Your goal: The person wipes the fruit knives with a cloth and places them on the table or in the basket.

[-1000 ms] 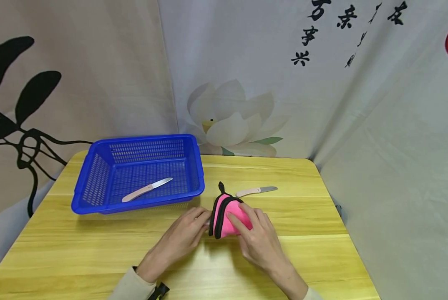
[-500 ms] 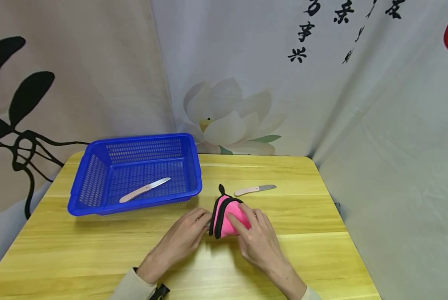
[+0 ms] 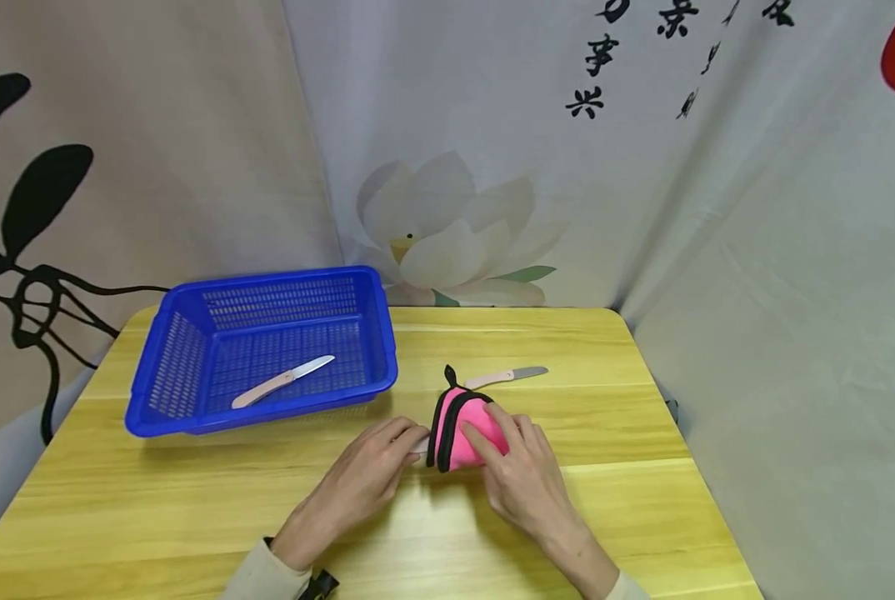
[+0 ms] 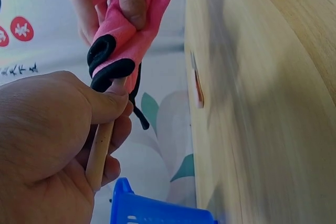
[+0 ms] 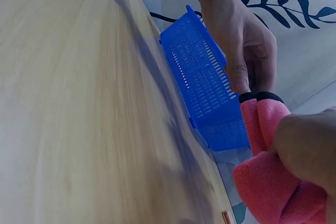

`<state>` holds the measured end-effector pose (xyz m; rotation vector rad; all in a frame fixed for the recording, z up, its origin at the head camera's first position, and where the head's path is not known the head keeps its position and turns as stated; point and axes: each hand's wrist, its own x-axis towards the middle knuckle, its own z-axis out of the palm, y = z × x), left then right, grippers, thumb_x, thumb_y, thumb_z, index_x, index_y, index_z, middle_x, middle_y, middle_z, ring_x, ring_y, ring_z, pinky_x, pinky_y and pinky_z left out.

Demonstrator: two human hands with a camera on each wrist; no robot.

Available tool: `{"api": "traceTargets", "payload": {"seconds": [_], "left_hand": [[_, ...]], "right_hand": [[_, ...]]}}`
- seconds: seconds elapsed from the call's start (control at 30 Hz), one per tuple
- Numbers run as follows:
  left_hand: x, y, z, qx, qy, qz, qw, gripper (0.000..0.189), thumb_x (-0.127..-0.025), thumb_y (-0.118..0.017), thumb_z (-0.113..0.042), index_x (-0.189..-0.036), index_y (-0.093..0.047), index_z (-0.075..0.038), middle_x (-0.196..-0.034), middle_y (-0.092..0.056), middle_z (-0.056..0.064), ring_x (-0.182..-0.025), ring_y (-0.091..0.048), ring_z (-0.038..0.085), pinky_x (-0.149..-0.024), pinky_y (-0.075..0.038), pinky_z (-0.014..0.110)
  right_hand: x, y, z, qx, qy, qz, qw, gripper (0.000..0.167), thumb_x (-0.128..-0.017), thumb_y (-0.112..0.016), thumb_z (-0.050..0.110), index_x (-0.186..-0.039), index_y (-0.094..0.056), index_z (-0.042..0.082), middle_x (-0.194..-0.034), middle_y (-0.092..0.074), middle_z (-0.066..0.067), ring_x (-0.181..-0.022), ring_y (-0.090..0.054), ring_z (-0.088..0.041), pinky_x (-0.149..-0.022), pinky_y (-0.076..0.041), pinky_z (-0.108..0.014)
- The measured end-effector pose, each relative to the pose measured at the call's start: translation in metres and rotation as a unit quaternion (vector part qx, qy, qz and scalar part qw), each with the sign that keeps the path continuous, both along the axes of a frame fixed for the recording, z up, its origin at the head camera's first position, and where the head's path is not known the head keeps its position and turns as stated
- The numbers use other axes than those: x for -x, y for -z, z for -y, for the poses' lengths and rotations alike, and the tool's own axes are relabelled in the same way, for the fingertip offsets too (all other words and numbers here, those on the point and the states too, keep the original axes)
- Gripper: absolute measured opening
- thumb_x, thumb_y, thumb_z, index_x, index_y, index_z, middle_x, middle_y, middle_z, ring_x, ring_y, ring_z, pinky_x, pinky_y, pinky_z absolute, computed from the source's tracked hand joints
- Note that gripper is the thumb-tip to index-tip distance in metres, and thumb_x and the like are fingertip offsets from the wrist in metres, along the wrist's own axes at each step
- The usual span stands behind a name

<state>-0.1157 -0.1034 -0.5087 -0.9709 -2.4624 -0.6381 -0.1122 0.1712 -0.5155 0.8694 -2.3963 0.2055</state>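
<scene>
My left hand point(image 3: 376, 462) grips a pale pinkish handle point(image 4: 102, 148), most likely a knife's, like those of the two other knives. Its far end goes into a folded pink cloth point(image 3: 485, 437) with black edging and a black hanging loop, so the blade is hidden. With thumb and fingers my right hand point(image 3: 526, 479) pinches the cloth around it, just above the table. One knife point(image 3: 507, 377) lies on the table behind the cloth, blade to the right. Another knife point(image 3: 282, 382) lies in the blue basket point(image 3: 387, 367) at the left.
The yellow wooden table point(image 3: 567, 533) ends at a printed white curtain point(image 3: 492, 100) behind it. Another curtain side point(image 3: 777, 333) hangs along the right. The basket stands at the table's back left, beyond my left hand.
The cloth and my right hand have shifted slightly right, away from my left hand, and a little more of the handle shows between them. The head view has turned slightly.
</scene>
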Motion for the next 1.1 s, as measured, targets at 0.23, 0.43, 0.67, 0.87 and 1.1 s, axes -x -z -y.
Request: {"api": "traceTargets", "payload": {"seconds": [0.23,0.43,0.67,0.87,1.1], "left_hand": [[-0.002,-0.003,0.004,0.000,0.002,0.013,0.9999,0.030,-0.096,-0.084,-0.005,-0.125,-0.077,-0.007,-0.114,-0.078,0.003,-0.103,-0.074,0.017,-0.095,-0.066,0.035],[-0.004,-0.004,0.007,-0.001,0.002,0.023,0.9997,0.030,-0.098,-0.083,-0.004,-0.127,-0.078,-0.005,-0.116,-0.079,0.003,-0.105,-0.074,0.018,-0.097,-0.067,0.035],[-0.005,-0.005,0.010,-0.004,0.002,0.030,0.9995,0.030,-0.098,-0.083,-0.005,-0.127,-0.077,-0.006,-0.116,-0.078,0.003,-0.104,-0.073,0.017,-0.096,-0.066,0.036],[-0.004,-0.005,0.014,-0.013,-0.003,0.038,0.9992,0.029,-0.098,-0.084,-0.003,-0.125,-0.077,-0.006,-0.115,-0.078,0.003,-0.101,-0.071,0.016,-0.091,-0.065,0.034],[-0.004,-0.007,0.015,-0.015,-0.016,0.048,0.9986,0.028,-0.097,-0.084,-0.003,-0.124,-0.077,-0.005,-0.115,-0.079,0.004,-0.100,-0.071,0.016,-0.090,-0.066,0.034]], "right_hand": [[0.002,-0.002,-0.004,0.002,0.009,0.004,1.0000,0.062,-0.084,-0.076,0.007,-0.144,-0.077,0.020,-0.149,-0.067,-0.023,-0.104,-0.064,-0.033,-0.082,-0.058,-0.041],[0.003,-0.003,-0.009,0.005,0.016,0.006,0.9998,0.060,-0.085,-0.075,0.006,-0.143,-0.077,0.019,-0.150,-0.067,-0.024,-0.106,-0.064,-0.035,-0.084,-0.059,-0.043],[0.004,-0.005,-0.015,0.013,0.023,0.005,0.9997,0.059,-0.086,-0.073,0.005,-0.143,-0.077,0.018,-0.150,-0.067,-0.025,-0.105,-0.063,-0.037,-0.085,-0.058,-0.045],[0.006,-0.009,-0.019,0.022,0.038,-0.008,0.9990,0.059,-0.085,-0.071,0.002,-0.142,-0.077,0.016,-0.147,-0.067,-0.026,-0.103,-0.063,-0.039,-0.080,-0.056,-0.045],[0.004,-0.017,-0.015,0.035,0.034,-0.014,0.9987,0.063,-0.083,-0.073,-0.001,-0.143,-0.076,0.016,-0.148,-0.067,-0.027,-0.103,-0.062,-0.039,-0.081,-0.055,-0.046]]}}
